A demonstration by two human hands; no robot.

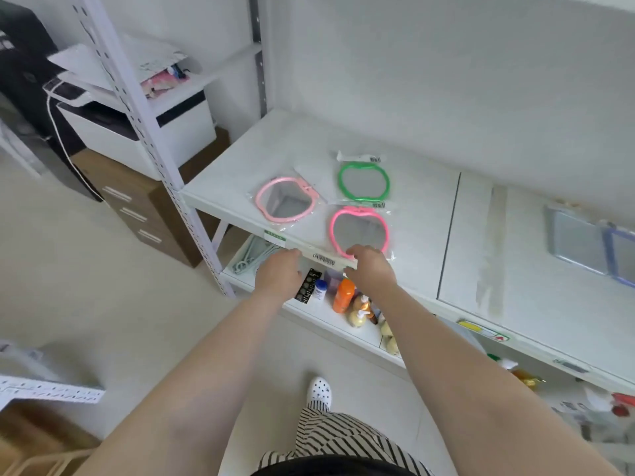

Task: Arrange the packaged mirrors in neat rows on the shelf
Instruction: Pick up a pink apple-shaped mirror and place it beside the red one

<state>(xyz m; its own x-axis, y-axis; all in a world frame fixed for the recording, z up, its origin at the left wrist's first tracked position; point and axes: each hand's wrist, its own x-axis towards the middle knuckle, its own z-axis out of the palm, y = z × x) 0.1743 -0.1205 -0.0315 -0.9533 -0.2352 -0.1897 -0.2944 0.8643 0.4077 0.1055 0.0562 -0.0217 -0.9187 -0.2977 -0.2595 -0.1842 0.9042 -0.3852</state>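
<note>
From the head camera I look down on a white shelf [240, 159] with three packaged mirrors lying flat on it, each sealed in a clear plastic bag. The pale pink mirror [287, 203] sits toward the left, tilted a little, its glass reflecting something grey. The green mirror [364, 182] lies behind and to the right of it, with a white header card [359, 157] at its far end. The bright pink mirror [359, 231] lies nearest the front edge, directly in front of the green one, so those two form a column (the pale one is out of line with them). All three frames are rounded, apple-like in outline.

My left hand [279, 274] is at the front lip of the shelf, fingers curled over the near end of a white card strip with a barcode [324, 259]. My right hand [369, 266] is at the strip's other end, fingers bent down onto the bright pink mirror's bag at its near edge. It seems both hands pinch that packaging, though the fingertips are hidden and blurred, so I can't be sure of the grasp.

On the lower shelf [330, 321] beneath my wrists stand an orange bottle [343, 295], a small blue-capped bottle [319, 289] and a black card [307, 285]. To the left, a printer [144, 132] rests on a brown drawer cabinet [137, 207].
</note>
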